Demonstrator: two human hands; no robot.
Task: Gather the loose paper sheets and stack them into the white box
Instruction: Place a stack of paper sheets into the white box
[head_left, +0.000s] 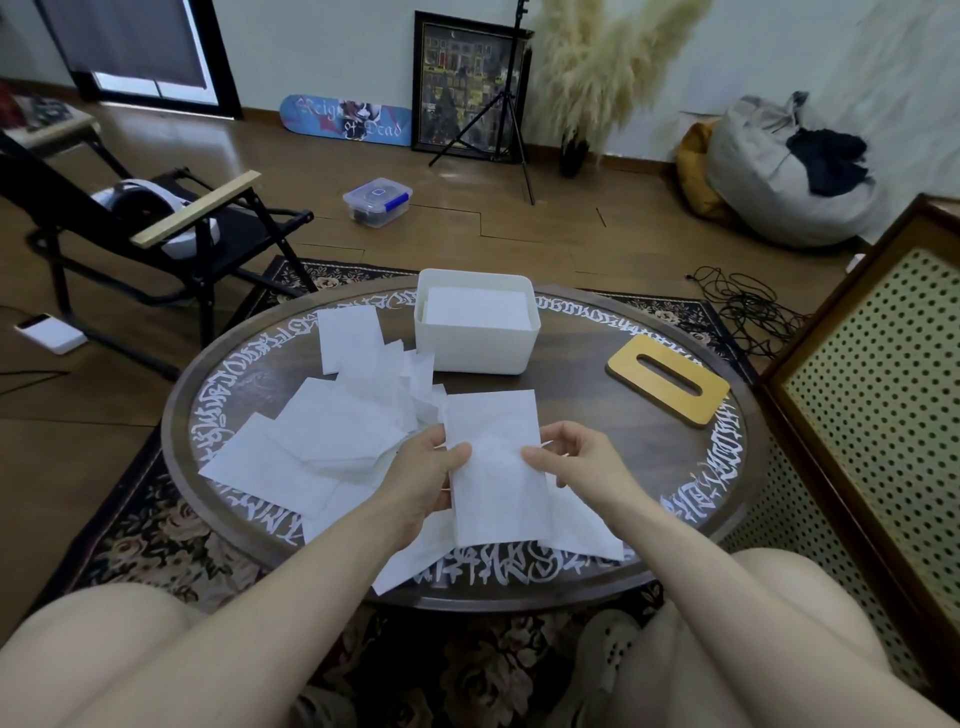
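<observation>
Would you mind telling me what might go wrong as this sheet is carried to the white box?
1. Both hands, left and right, pinch only the held sheet's side edges; it may sag or crease.
2. The loose sheets overlap untidily; some near the table's front edge could slide off.
3. The white box already holds paper, so stacking may go crooked.

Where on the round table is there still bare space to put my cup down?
The clearest bare patch on the table lies between the white box, the wooden lid and the right hand. More room sits nearer you, right of the held sheet. The left half is crowded with loose paper sheets.
</observation>
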